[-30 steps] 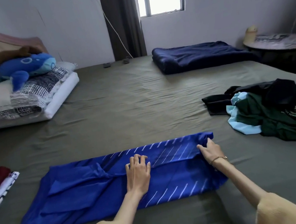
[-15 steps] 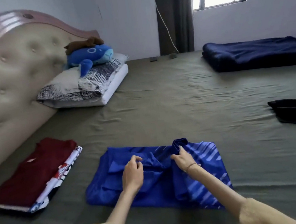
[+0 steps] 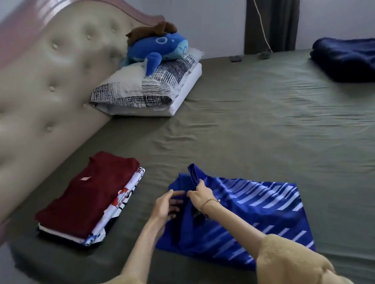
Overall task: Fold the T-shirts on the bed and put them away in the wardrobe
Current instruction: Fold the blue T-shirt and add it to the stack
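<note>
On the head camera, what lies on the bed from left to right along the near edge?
Stack of folded shirts with a dark red one on top → left hand → right hand pinching a raised fold → blue striped T-shirt.

Olive-sheeted bed (image 3: 238, 120) bearing blue T-shirt (image 3: 258, 218), folded stack (image 3: 89, 200), pillows (image 3: 151, 89), navy blanket (image 3: 357, 60).

One blue shirt (image 3: 251, 217) lies on the bed (image 3: 252, 133), with two hands on it, the left hand (image 3: 166, 206) and the right hand (image 3: 199, 194). One stack of folded shirts (image 3: 89, 200) sits left of the blue shirt, showing at least three layers. Two pillows (image 3: 148, 89) lie beyond that stack, with one blue plush toy (image 3: 157, 49) and one brown one (image 3: 150, 30) on top. One dark blue blanket (image 3: 357, 60) lies far right of the pillows.
</note>
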Tool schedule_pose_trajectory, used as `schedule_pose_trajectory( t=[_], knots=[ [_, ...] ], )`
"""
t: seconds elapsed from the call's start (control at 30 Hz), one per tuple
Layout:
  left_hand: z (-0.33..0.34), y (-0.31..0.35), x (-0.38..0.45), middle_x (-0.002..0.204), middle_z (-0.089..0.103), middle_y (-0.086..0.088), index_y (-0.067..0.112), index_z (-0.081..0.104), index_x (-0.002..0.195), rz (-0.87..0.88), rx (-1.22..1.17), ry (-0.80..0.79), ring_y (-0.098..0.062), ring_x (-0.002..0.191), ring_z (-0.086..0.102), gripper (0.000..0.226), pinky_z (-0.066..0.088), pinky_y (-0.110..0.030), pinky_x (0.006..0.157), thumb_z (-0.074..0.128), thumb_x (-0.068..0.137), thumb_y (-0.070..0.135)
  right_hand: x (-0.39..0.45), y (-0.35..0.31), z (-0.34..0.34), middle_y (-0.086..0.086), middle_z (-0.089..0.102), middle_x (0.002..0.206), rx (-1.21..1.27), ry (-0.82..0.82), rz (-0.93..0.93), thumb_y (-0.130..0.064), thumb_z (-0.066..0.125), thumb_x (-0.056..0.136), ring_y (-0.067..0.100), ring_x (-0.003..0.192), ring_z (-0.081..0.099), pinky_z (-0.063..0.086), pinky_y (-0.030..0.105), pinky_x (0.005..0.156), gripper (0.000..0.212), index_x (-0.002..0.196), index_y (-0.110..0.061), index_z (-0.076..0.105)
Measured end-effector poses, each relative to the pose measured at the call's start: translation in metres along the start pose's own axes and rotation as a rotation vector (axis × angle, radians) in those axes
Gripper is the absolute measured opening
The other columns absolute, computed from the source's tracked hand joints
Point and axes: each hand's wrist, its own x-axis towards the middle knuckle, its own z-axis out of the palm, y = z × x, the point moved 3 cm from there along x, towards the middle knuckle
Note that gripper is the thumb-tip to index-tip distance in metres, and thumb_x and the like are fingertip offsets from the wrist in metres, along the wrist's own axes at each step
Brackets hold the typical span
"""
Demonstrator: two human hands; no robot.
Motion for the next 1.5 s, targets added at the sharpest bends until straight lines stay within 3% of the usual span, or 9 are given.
schedule_pose_trajectory(
  t=[0.2,0.27,0.33,0.5,0.7,0.87,1.13,1.27,1.5],
  knots=[
    [-0.01,-0.004,0.012,0.094,0.067,-0.002,0.019,0.066,0.092,-0.048,-0.044,-0.043,-0.014,0.09,0.059,0.035,0.044,-0.024,0.076,0.038,0.099,0.04,0.013,-0.001,0.03,0.017,0.057,0.126,0.018,-0.095,0.029,-0.031,0.041,0.094,0.031,0.102,0.063,0.041,0.041,0.102,0.072,0.15,-0.017,-0.001],
    [-0.009,-0.003,0.013,0.096,0.069,-0.002,0.018,0.068,0.091,-0.008,-0.041,-0.013,-0.013,0.093,0.062,0.028,0.045,-0.025,0.084,0.051,0.094,0.039,0.01,0.001,0.032,0.016,0.067,0.102,0.124,-0.158,0.04,-0.031,0.041,0.094,0.028,0.078,0.068,0.054,0.035,0.085,0.072,0.15,-0.021,-0.002],
    [-0.01,-0.001,0.017,0.085,0.066,-0.003,0.016,0.066,0.078,0.051,0.102,0.075,-0.015,0.083,0.058,0.023,0.041,-0.025,0.08,0.063,0.085,0.038,0.007,0.003,0.026,0.011,0.067,0.078,0.204,-0.206,0.022,-0.027,0.041,0.095,0.022,0.06,0.066,0.057,0.026,0.061,0.07,0.15,-0.02,-0.001],
    [-0.006,-0.004,0.013,0.065,0.048,-0.005,0.013,0.039,0.061,0.146,0.543,0.312,-0.021,0.063,0.043,0.037,0.029,-0.03,0.058,0.051,0.095,0.017,-0.003,0.019,-0.014,0.003,0.063,0.07,0.025,-0.047,-0.131,-0.007,0.043,0.094,0.006,0.048,0.06,0.051,0.019,0.054,0.039,0.133,-0.008,0.039],
    [0.012,0.002,-0.004,0.126,0.048,0.0,0.017,0.047,0.125,0.369,1.026,0.525,-0.017,0.118,0.044,0.027,0.041,-0.031,0.089,0.044,0.098,0.019,-0.022,0.072,-0.088,0.003,0.055,0.11,-0.395,0.335,-0.156,-0.013,0.048,0.091,0.019,0.102,0.053,0.042,0.029,0.077,0.025,0.116,-0.012,0.052],
    [0.046,-0.001,-0.027,0.124,0.045,-0.003,0.02,0.052,0.12,0.529,1.129,0.597,-0.02,0.111,0.044,0.035,0.039,-0.033,0.087,0.053,0.087,0.008,-0.045,0.11,-0.133,0.012,0.044,0.125,-0.499,0.559,0.083,-0.02,0.052,0.089,0.029,0.12,0.041,0.039,0.039,0.095,0.035,0.122,-0.011,0.047],
    [0.108,-0.022,-0.054,0.158,0.012,0.001,0.022,0.023,0.149,0.599,1.203,0.165,-0.014,0.145,0.01,0.046,0.011,-0.04,0.116,0.023,0.103,0.031,-0.079,0.132,-0.148,0.017,0.053,0.125,-0.388,0.612,0.275,-0.039,0.049,0.092,0.032,0.115,0.052,0.043,0.039,0.089,0.049,0.122,-0.001,0.042],
    [0.126,-0.033,-0.056,0.158,-0.012,0.008,0.026,-0.006,0.151,0.546,1.335,-0.03,-0.007,0.144,-0.015,0.051,-0.013,-0.05,0.113,0.013,0.104,0.035,-0.083,0.132,-0.144,0.016,0.059,0.12,-0.437,0.522,0.242,-0.038,0.041,0.097,0.031,0.111,0.056,0.043,0.035,0.086,0.041,0.117,-0.004,0.051],
    [0.143,-0.026,-0.075,0.156,-0.02,0.006,0.023,-0.015,0.148,0.503,1.389,-0.153,-0.009,0.143,-0.02,0.052,-0.021,-0.051,0.109,0.011,0.104,0.031,-0.08,0.144,-0.168,0.025,0.055,0.123,-0.175,0.511,0.204,-0.025,0.045,0.098,0.036,0.114,0.052,0.041,0.034,0.087,0.036,0.116,0.005,0.051]
  ],
)
